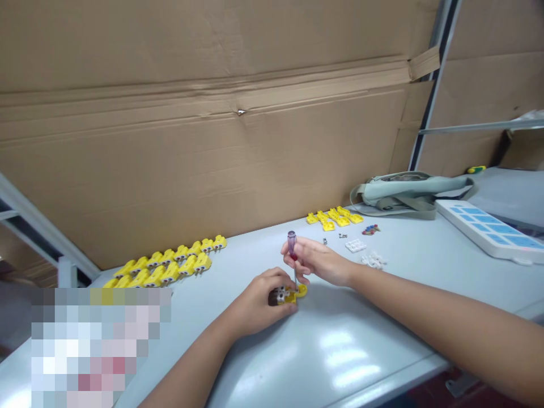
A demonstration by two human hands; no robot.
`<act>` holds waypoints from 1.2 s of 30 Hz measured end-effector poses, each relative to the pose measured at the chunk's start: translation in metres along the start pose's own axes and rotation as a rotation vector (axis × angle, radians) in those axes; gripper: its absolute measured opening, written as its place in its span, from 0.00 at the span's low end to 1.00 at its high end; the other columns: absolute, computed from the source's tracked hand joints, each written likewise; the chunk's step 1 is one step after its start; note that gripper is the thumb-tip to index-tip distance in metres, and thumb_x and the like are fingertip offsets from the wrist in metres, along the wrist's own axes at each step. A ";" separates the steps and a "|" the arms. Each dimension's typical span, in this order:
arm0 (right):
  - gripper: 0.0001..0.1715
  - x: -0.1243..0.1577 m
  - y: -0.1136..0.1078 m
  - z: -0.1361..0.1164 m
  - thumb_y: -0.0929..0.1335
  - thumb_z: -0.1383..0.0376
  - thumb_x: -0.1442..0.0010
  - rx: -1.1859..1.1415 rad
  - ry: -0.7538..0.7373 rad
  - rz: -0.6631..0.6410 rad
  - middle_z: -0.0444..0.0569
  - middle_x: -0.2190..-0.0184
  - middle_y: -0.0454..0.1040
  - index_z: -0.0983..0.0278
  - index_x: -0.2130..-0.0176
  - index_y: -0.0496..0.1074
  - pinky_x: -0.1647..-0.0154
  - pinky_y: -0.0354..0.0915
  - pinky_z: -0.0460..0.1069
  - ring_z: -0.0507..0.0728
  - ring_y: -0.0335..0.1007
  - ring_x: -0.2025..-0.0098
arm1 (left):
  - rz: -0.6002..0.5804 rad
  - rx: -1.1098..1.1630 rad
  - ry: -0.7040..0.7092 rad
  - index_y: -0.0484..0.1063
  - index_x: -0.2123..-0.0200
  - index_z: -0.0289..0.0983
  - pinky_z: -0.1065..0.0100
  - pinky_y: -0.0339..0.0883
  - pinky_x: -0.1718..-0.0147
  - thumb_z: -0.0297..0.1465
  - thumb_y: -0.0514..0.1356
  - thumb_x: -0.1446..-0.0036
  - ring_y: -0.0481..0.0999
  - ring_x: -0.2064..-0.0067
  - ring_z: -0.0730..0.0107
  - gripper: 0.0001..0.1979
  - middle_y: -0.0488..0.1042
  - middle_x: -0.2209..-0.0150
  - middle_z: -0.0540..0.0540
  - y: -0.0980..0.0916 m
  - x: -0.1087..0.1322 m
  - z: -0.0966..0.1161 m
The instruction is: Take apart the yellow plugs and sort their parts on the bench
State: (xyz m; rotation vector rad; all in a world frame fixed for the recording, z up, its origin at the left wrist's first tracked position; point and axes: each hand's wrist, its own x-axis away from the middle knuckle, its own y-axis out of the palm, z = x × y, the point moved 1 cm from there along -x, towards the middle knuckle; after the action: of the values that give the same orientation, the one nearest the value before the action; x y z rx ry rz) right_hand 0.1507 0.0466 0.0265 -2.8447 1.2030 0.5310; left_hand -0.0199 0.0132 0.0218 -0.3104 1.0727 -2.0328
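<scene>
My left hand [259,303] is closed round a small yellow plastic part [293,294] with a white and dark insert, pressing it down on the grey table [340,351]. My right hand [318,262] pinches a small screwdriver [292,249] with a purple handle. The screwdriver stands upright, its thin shaft pointing down onto the yellow part.
Two rows of finished yellow parts [170,266] lie at the left near the cardboard wall [212,141]. More yellow pieces [334,217], small screws, coloured bits [370,229] and white pieces [365,254] lie behind my right hand. A green bag [403,192] and a white power strip [488,229] sit at the right.
</scene>
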 end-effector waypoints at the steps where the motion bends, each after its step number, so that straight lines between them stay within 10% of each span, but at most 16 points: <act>1: 0.21 0.000 0.000 0.000 0.68 0.51 0.47 -0.002 0.004 0.004 0.39 0.74 0.61 0.65 0.65 0.61 0.79 0.57 0.43 0.44 0.58 0.81 | 0.005 0.001 0.005 0.71 0.60 0.40 0.65 0.64 0.57 0.29 0.60 0.50 0.71 0.58 0.65 0.11 0.71 0.58 0.46 0.000 0.000 0.000; 11: 0.24 0.003 0.004 -0.005 0.59 0.48 0.40 0.084 0.049 -0.118 0.39 0.78 0.61 0.65 0.61 0.63 0.77 0.58 0.44 0.46 0.59 0.79 | 0.029 -0.029 0.090 0.72 0.61 0.39 0.65 0.63 0.53 0.21 0.55 0.53 0.70 0.55 0.65 0.16 0.72 0.58 0.46 0.000 -0.001 0.005; 25: 0.16 -0.001 0.000 0.014 0.74 0.60 0.56 0.005 0.121 -0.094 0.44 0.76 0.72 0.68 0.75 0.67 0.72 0.64 0.45 0.48 0.68 0.75 | -0.006 -0.040 -0.002 0.70 0.65 0.38 0.68 0.66 0.61 0.19 0.54 0.59 0.70 0.61 0.66 0.16 0.70 0.61 0.48 0.001 0.001 0.004; 36: 0.18 0.002 0.000 0.001 0.62 0.55 0.40 0.339 0.053 -0.176 0.41 0.79 0.67 0.67 0.70 0.69 0.70 0.62 0.45 0.47 0.63 0.76 | 0.004 0.006 0.032 0.68 0.62 0.38 0.67 0.65 0.56 0.19 0.53 0.57 0.70 0.58 0.65 0.18 0.70 0.59 0.47 0.001 0.000 0.007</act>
State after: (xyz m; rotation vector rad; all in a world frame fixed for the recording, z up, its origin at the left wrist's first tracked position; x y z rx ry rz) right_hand 0.1516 0.0448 0.0252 -2.6497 0.9313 0.2213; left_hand -0.0161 0.0085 0.0257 -0.2726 1.0856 -2.0435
